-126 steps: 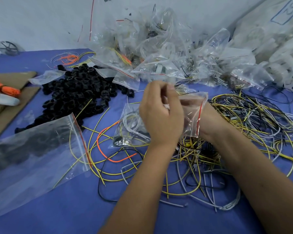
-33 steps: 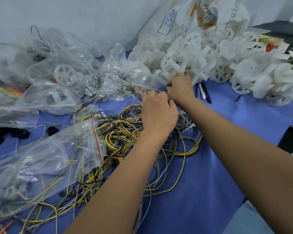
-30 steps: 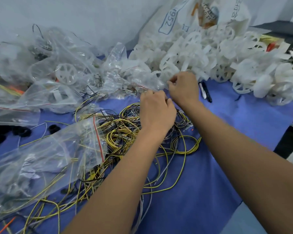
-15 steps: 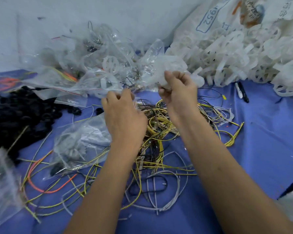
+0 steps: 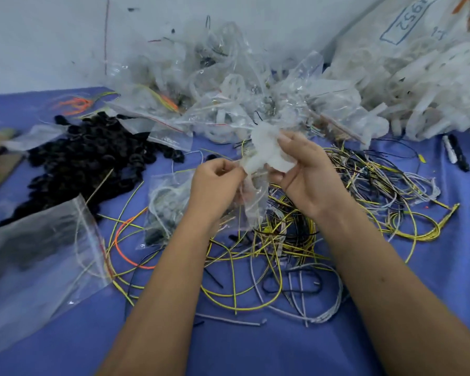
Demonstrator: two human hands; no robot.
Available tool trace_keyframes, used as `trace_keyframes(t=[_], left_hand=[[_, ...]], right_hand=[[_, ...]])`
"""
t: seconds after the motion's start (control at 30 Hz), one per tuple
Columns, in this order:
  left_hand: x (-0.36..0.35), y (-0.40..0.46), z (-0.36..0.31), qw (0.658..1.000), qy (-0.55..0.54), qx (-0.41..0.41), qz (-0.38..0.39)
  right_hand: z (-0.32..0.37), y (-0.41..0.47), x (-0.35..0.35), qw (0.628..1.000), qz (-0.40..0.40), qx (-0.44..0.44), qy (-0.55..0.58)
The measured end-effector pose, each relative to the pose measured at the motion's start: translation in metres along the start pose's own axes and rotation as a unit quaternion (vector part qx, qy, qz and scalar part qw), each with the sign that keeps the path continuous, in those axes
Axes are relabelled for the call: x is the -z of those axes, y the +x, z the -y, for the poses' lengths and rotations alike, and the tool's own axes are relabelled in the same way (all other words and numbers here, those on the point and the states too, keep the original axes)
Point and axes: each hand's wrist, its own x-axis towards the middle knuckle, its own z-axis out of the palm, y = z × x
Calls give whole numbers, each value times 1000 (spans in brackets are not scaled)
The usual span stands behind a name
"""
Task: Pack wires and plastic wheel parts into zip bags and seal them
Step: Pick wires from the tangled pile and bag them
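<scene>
White plastic, blurred by motion, fills the space between two bare hands held above a blue-covered bench (image 5: 255, 348). The right hand (image 5: 307, 175) has its fingers (image 5: 288, 139) curled round this white plastic wheel part (image 5: 269, 156), thumb below and fingertips on top. The left hand (image 5: 215, 183) sits just beside it, its fingers (image 5: 223, 165) pinched together on the mouth of a clear zip bag (image 5: 251, 202), which hangs down from the grip between the two wrists. The wheel part touches the bag's upper edge; whether any of it is inside the bag cannot be told.

Below and to the right of the fingers lies a loose tangle of wires (image 5: 296, 240), mostly yellow, with black, grey and white ones mixed in, and one orange wire (image 5: 120, 240) curving off to the lower left. Just left of the left hand rests a small filled bag (image 5: 166, 207) holding pale wire and dark pieces. Further left is a heap of black ring-shaped parts (image 5: 87, 158), and nearest the viewer on that side a large clear bag (image 5: 38, 267) with a red seal strip. Beyond the fingers, against a pale wall, a pile of packed clear bags (image 5: 215, 85) rises. To the far right of the fingers a mound of white wheel parts (image 5: 418, 90) spills from a big sack. Two marker pens (image 5: 453, 153) lie near its foot.
</scene>
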Motion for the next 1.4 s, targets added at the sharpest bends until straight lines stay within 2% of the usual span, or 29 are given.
trace_keyframes(t=[0.1, 0.23, 0.37, 0.47, 0.53, 0.67, 0.8, 1.0, 1.1, 1.23, 1.3, 1.4], left_hand=[[1, -1, -1, 999, -15, -13, -36], [-1, -7, -4, 983, 44, -121, -129], [-11, -17, -9, 951, 70, -230, -192], [-15, -21, -10, 917, 130, -321, -200], [-18, -24, -8, 891, 162, -380, -186], [-27, -32, -8, 861, 188, -443, -165], [-31, -36, -11, 852, 157, -470, -169], [-28, -37, -14, 846, 154, -477, -181], [-26, -36, -15, 848, 159, -460, -208], [-26, -34, -14, 856, 164, -442, -214], [-27, -33, -12, 860, 163, -437, -208], [-29, -33, -11, 865, 159, -434, -196]], right_hand=[[-1, 1, 2, 995, -50, -4, -88], [-2, 0, 4, 966, -134, -6, -221], [-7, -3, 6, 919, -116, 20, -376], [-7, -2, 6, 888, -90, 57, -447], [-9, -2, 3, 894, -58, 67, -440], [-13, -6, -6, 937, 12, 86, -338], [-13, -9, -10, 974, 80, 52, -204], [-11, -12, -14, 983, 140, -25, -119], [-11, -14, -18, 964, 172, -34, -201], [-10, -18, -26, 884, 129, 121, -432], [-11, -19, -26, 853, 144, 137, -482], [-12, -19, -26, 832, 192, 130, -504]])
